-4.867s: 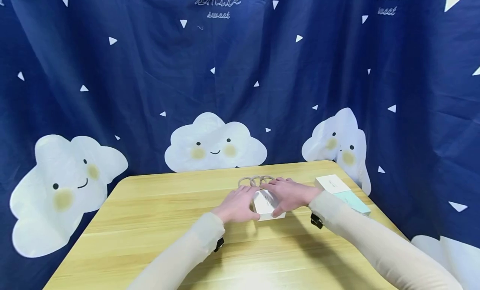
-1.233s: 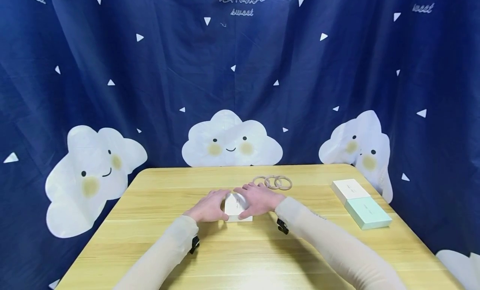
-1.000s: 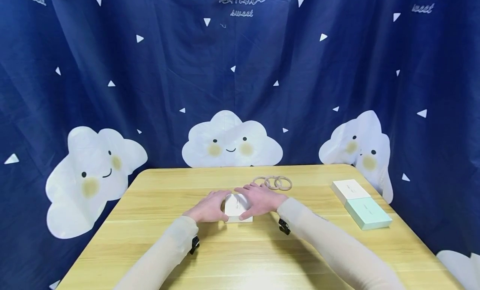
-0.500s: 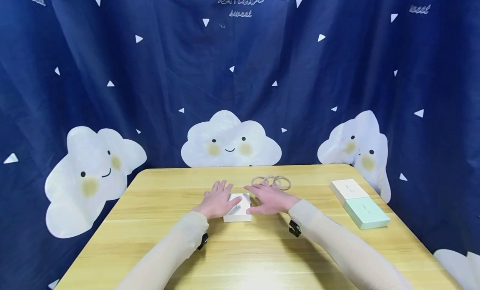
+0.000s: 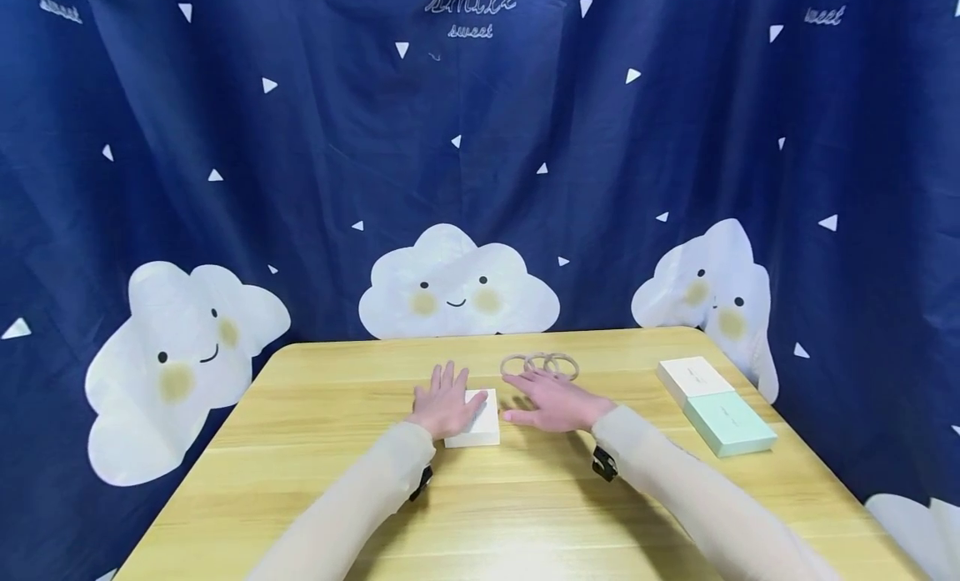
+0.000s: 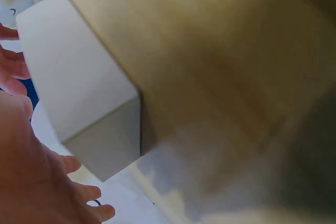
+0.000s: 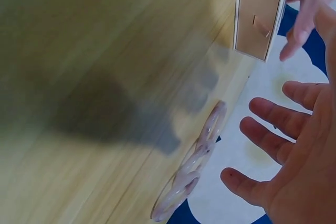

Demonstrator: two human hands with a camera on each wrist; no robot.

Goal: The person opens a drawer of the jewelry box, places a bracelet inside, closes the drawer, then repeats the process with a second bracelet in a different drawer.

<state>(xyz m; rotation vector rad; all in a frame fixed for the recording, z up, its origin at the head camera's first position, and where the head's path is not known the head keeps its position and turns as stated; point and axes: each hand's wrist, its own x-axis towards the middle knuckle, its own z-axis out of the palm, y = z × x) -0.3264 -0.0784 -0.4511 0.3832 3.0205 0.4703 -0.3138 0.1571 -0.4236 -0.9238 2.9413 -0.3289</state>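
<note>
A small white box [image 5: 483,427] lies on the table; the right wrist view shows its tan end face [image 7: 257,11] with a small tab. My left hand [image 5: 442,408] is over the box's left part with fingers straight and spread. Whether its palm touches the box, I cannot tell. To the right of the box and apart from it, my right hand [image 5: 557,403] hovers with its fingers spread, holding nothing. Three overlapping pale rings [image 5: 576,368] lie just beyond the right fingertips.
At the table's [image 5: 337,464] right side, a white box [image 5: 693,377] and a mint-green box [image 5: 731,423] lie end to end. A dark blue curtain [image 5: 315,147] with cloud faces hangs behind the table's far edge.
The white box sits farther left of the rings than 4.9 seconds ago. Both hands have let go of it since one second ago; the left spread over it, the right drew away rightward.
</note>
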